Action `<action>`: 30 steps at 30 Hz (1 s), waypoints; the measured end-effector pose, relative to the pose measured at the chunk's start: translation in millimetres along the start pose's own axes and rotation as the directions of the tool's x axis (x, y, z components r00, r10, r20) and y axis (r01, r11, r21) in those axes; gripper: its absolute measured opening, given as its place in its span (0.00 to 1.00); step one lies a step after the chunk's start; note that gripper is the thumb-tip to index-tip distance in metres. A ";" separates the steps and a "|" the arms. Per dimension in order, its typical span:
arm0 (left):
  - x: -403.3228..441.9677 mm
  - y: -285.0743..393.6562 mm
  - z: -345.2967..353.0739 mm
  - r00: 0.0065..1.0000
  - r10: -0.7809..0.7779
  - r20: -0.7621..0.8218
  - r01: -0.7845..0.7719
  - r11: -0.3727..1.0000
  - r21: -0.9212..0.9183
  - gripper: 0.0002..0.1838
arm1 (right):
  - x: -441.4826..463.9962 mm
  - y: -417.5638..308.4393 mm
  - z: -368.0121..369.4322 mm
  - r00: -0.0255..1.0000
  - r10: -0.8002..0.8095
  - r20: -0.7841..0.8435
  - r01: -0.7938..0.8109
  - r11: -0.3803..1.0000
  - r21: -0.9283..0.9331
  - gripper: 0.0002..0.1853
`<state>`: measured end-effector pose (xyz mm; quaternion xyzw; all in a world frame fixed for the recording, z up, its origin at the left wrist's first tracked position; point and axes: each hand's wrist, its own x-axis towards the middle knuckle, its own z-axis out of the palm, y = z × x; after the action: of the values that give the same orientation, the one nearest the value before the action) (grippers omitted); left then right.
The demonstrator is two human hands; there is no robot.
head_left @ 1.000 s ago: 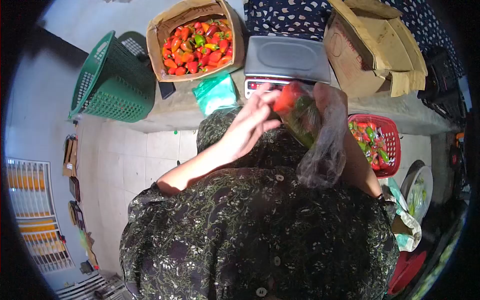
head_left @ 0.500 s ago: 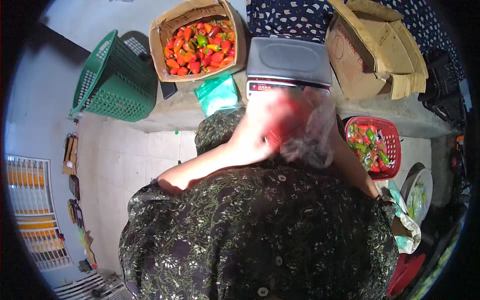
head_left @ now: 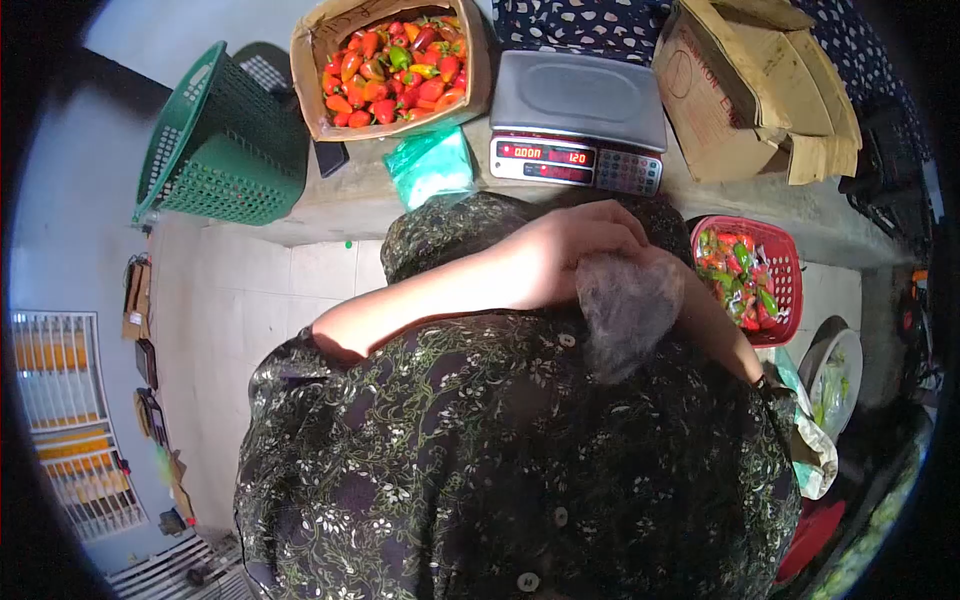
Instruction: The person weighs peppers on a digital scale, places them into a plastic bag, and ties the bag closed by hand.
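My left hand reaches in from the left, closed with its fingers curled round the top of a clear plastic bag. The crumpled bag hangs down in front of my dark floral shirt. My right hand meets the left at the bag; most of it is hidden behind the plastic and the left fingers, so its grip does not show. Beyond both hands stands a digital scale with lit red digits. A cardboard box of red, orange and green peppers is to its left.
A green perforated basket, a dark phone and a green plastic packet are at the left. To the right are an opened cardboard box, a red basket of bagged peppers, and a white round container.
The blurred red contents seen at my hands are no longer visible. My hands have drawn back slightly from the scale, uncovering its display. The plastic bag now hangs lower, toward my body.
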<state>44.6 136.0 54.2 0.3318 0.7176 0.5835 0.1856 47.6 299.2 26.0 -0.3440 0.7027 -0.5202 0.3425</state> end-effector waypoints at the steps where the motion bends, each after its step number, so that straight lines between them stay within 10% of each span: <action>1: 5.0 -0.6 -4.0 0.989 -0.067 0.130 0.075 0.995 -0.060 0.20 | 2.0 -3.7 1.4 0.999 0.040 0.021 -0.041 0.996 0.081 0.12; 5: 5.9 -0.7 -38.7 0.991 -0.132 -0.009 0.036 0.335 -0.941 0.09 | -5.9 5.0 1.0 0.995 0.039 -0.095 -0.021 0.982 0.187 0.16; 11: -6.6 -0.2 -118.3 0.967 0.045 -0.249 -0.250 0.335 -0.909 0.10 | -11.6 19.7 13.9 0.972 -0.049 -0.231 0.090 0.981 0.173 0.16; 13: -6.0 27.3 -122.2 0.616 0.226 -0.754 -0.535 0.823 -0.190 0.10 | -12.9 22.0 15.5 0.974 -0.028 -0.227 0.065 0.986 0.156 0.16; 14: -8.4 36.3 -127.0 0.411 0.516 -0.751 -0.491 0.820 0.295 0.09 | -14.1 27.5 14.9 0.975 -0.024 -0.222 0.057 0.988 0.143 0.15; 16: -17.2 61.0 -92.8 0.711 0.629 -0.315 -0.264 0.654 0.709 0.09 | -11.9 27.7 12.8 0.974 0.001 -0.226 0.033 0.988 0.148 0.14; 17: -12.3 66.9 -73.8 0.815 0.574 0.084 -0.310 0.308 0.899 0.12 | -9.4 23.8 16.4 0.976 0.032 -0.215 0.007 0.983 0.181 0.14; 18: -9.4 65.2 -53.7 0.958 0.202 0.202 -0.267 0.380 0.886 0.22 | -5.7 21.0 17.9 0.978 0.056 -0.202 -0.014 0.979 0.203 0.14; 19: -10.0 32.5 -38.1 0.961 0.238 0.140 -0.258 0.598 0.759 0.20 | -3.3 19.1 19.8 0.974 0.059 -0.218 -0.004 0.969 0.247 0.14; 20: -21.9 18.0 -31.2 0.925 0.220 0.310 -0.364 0.281 0.888 0.13 | -2.8 16.9 24.2 0.970 0.063 -0.237 0.010 0.956 0.293 0.14; 23: -22.3 14.3 -39.6 0.902 -0.141 0.407 -0.292 0.494 0.819 0.08 | -3.2 18.8 21.9 0.970 -0.011 -0.242 0.070 0.969 0.238 0.16; 30: -23.8 40.8 -64.6 0.690 0.176 0.702 -0.723 0.125 0.679 0.08 | 9.6 0.3 12.5 0.988 0.113 0.102 -0.139 0.947 0.290 0.17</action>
<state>29.9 77.4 106.6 0.7081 0.7017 -0.0209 -0.0762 53.0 285.0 21.7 -0.2647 0.6223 -0.5817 0.4520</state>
